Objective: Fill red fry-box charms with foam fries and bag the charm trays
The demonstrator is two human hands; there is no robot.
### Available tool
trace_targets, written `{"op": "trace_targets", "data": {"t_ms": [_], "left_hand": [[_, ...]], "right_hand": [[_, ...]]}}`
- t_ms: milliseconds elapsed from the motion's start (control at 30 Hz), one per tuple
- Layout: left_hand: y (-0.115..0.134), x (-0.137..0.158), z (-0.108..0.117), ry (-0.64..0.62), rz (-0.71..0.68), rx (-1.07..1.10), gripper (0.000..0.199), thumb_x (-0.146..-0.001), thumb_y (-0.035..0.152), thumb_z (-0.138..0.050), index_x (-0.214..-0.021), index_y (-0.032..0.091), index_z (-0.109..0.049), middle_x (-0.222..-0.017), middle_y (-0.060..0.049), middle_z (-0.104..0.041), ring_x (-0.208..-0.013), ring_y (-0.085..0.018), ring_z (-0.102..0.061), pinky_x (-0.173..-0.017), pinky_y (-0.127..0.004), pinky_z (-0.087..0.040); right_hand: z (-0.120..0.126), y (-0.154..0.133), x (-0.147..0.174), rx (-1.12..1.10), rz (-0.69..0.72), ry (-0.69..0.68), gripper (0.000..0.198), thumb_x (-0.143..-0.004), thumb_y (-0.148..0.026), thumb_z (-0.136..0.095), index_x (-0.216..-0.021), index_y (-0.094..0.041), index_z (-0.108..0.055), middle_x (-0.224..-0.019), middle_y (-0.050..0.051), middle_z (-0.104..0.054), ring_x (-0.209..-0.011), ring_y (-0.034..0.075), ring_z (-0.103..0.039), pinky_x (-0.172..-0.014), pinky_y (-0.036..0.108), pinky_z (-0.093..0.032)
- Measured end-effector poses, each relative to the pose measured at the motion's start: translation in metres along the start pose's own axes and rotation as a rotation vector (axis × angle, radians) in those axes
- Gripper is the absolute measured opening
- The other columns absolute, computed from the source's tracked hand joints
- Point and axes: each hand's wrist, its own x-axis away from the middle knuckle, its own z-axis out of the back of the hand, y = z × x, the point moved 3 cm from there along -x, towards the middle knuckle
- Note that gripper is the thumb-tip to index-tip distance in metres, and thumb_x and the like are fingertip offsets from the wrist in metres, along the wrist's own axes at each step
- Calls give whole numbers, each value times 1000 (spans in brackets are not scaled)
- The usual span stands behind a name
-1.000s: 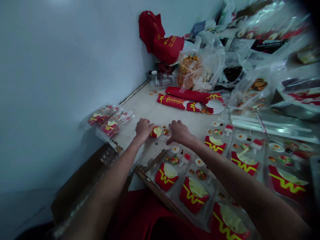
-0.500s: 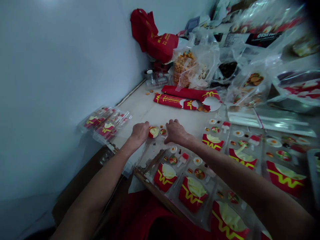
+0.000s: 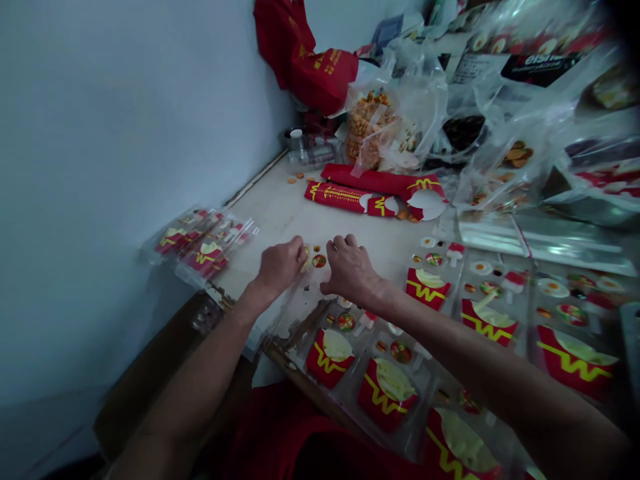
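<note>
My left hand point(image 3: 280, 268) is closed around the left end of a clear plastic pack of miniature toy food, covering most of its small fries carton. At the pack's other end, my right hand point(image 3: 353, 270) is curled with thumb and fingers over the plastic. Between the hands show a tiny burger point(image 3: 317, 249) and a round pizza-like piece point(image 3: 319, 261). Any other pieces in the pack are hidden under my hands. Near my right forearm lie rows of similar packs with red toy fries cartons point(image 3: 330, 358), eggs and popsicles.
Finished-looking clear packs point(image 3: 205, 257) are stacked at the table's left edge by the wall. Behind my hands lie nested red cartons point(image 3: 340, 198). Plastic bags of small pieces point(image 3: 373, 130), clear sleeves point(image 3: 550, 240) and a red cloth bag point(image 3: 320, 73) crowd the back.
My left hand has shifted slightly left and now covers the red carton that showed before. My right hand has moved slightly left, staying at the pack's other end.
</note>
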Motion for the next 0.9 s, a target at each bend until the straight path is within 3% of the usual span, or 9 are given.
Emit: {"op": "trace_targets", "data": {"t_ms": [67,167,267,367,433,533,633,767,900], "left_hand": [[-2,-2,3,4,48,-5,27,-100,35,-44,-103,21,-68,-91,-11,-76,-85,-27,-72,-67,-32,-40],[6,-4,6,-44,-52,35,25,-98,33,-48,-101,19,-68,-88,-12,-75,-81,-26,-71,-67,-32,-39],[13,-6,12,-18,-93,243,23,-96,31,-49,-89,18,-68,-83,-9,-75,-76,-22,-68,-65,-30,-38],[4,-7,15,36,1,478,19,-91,26,-52,-78,19,-65,-75,-4,-71,-68,-16,-63,-63,-26,-37],[-7,-7,13,68,82,589,18,-88,26,-53,-75,18,-63,-68,-1,-67,-62,-14,-58,-60,-25,-36],[-18,-7,4,46,139,733,20,-88,31,-52,-76,19,-62,-60,1,-61,-56,-13,-53,-57,-24,-36],[-16,-8,-3,51,144,770,20,-87,31,-52,-77,19,-64,-60,1,-61,-57,-14,-54,-57,-24,-35],[9,-2,-1,112,142,646,19,-87,26,-53,-73,19,-64,-65,-1,-64,-63,-15,-55,-61,-27,-35],[48,24,14,61,83,672,15,-87,24,-57,-77,20,-66,-75,-5,-71,-72,-18,-62,-66,-29,-41]], "right_hand": [[2,-4,2,-6,13,16,69,-65,-48,-80,-118,-8,-63,-117,19,-59,-110,36,-49,-78,45,-53],[3,-12,2,-7,22,40,66,-65,-45,-80,-116,-8,-64,-115,19,-60,-108,36,-49,-77,46,-53],[1,-19,-4,-49,33,76,61,-66,-40,-80,-116,-9,-65,-114,19,-60,-107,35,-50,-79,46,-52],[-2,-10,-12,-247,60,125,85,-60,-43,-88,-131,-9,-60,-131,22,-56,-118,38,-49,-88,47,-50],[-5,9,-14,-534,-43,149,95,-59,-49,-90,-139,-11,-56,-138,22,-55,-118,35,-52,-88,44,-51],[-21,38,-14,-1174,-302,-97,64,-73,-51,-80,-123,-12,-68,-117,19,-70,-82,19,-60,-65,31,-49],[-35,44,-10,-1659,-409,-357,39,-69,-40,-84,-96,-13,-74,-92,13,-75,-56,8,-45,-47,21,-32],[-49,29,-13,-1704,-465,-280,29,-61,-34,-86,-73,-14,-68,-73,7,-73,-46,4,-36,-41,21,-18],[-52,2,-17,-1713,-398,-237,18,-55,-27,-78,-61,-17,-64,-54,-1,-61,-47,8,-44,-45,21,-29]]}}
